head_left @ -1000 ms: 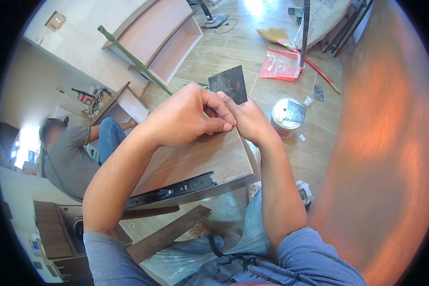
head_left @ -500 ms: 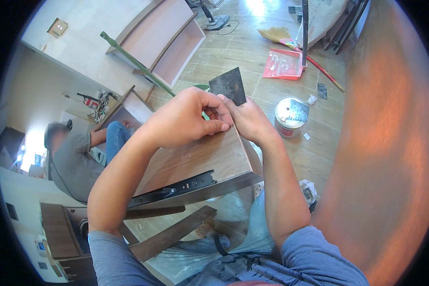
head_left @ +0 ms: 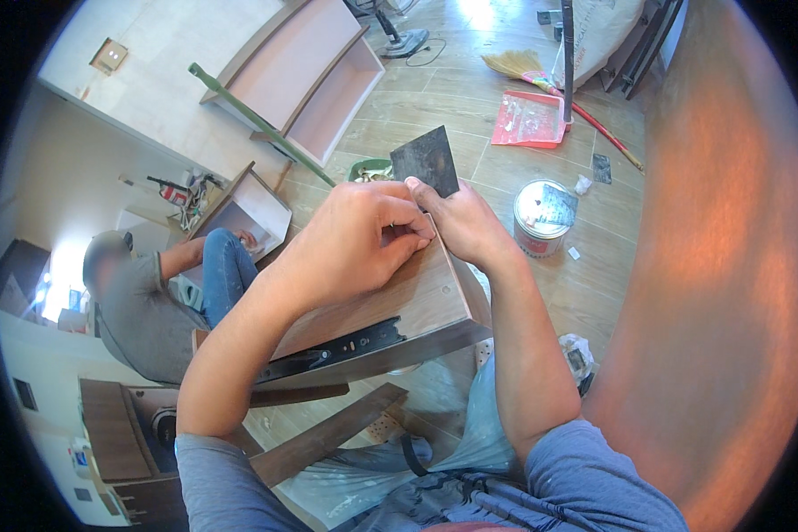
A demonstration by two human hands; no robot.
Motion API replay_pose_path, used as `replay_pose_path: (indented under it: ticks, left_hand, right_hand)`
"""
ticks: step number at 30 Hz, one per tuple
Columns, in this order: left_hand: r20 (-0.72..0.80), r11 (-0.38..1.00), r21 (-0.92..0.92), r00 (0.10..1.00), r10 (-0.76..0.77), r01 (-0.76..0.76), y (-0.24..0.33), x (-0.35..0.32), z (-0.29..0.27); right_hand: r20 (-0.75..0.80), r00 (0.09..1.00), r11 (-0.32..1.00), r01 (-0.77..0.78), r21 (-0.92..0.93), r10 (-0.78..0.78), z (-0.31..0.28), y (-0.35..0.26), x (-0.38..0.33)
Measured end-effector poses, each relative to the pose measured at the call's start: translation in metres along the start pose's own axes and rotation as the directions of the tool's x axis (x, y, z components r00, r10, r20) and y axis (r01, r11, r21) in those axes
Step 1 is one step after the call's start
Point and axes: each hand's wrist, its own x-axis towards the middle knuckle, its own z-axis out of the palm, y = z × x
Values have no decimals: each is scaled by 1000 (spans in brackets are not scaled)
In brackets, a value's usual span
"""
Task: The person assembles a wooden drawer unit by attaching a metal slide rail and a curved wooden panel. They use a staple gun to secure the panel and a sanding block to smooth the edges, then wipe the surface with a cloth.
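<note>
A dark, flat rectangular scraper plate [head_left: 424,162] is in my right hand [head_left: 470,226], the thumb lying across its lower edge. My left hand [head_left: 355,239] is closed in a pinch at the far corner of a wood-grained drawer [head_left: 386,310]. Whatever those fingertips hold, if anything, is too small to make out. Both hands almost meet at this corner. Along the drawer's near side runs a black slide rail [head_left: 337,350]. Its left part is hidden under my left forearm.
A lidded can [head_left: 541,235] stands on the floor to the right; a red dustpan [head_left: 528,120] and a broom [head_left: 514,64] lie beyond. Ahead is a green container [head_left: 370,168]. Another person [head_left: 146,301] sits at the left. A board [head_left: 332,434] lies below the drawer.
My left hand has shifted slightly, its fingers bunching closer at the drawer corner. More of the green container shows behind. My right hand still holds the scraper plate. The view has moved a little.
</note>
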Motion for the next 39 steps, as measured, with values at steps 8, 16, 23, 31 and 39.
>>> replay_pose_path:
  ticks: [8,16,23,31,39]
  left_hand:
    - [-5,996,22,996,85,-85,-4,-4,1]
    - [401,916,-227,888,-223,332,-13,29,-22]
    - [535,882,-221,808,-247,415,-13,49,-30]
    - [525,826,-309,809,-265,471,-20,50,-25]
    - [502,852,-265,819,-278,452,-15,49,-22]
  right_hand:
    - [-35,999,999,33,-28,-34,0,-2,-3]
    - [24,1000,999,-7,33,6,3,9,5]
    - [-10,1000,999,-16,-37,15,2,7,3]
    - [5,1000,1000,16,-9,-16,0,4,0]
    - [19,998,998,55,19,-55,7,17,9]
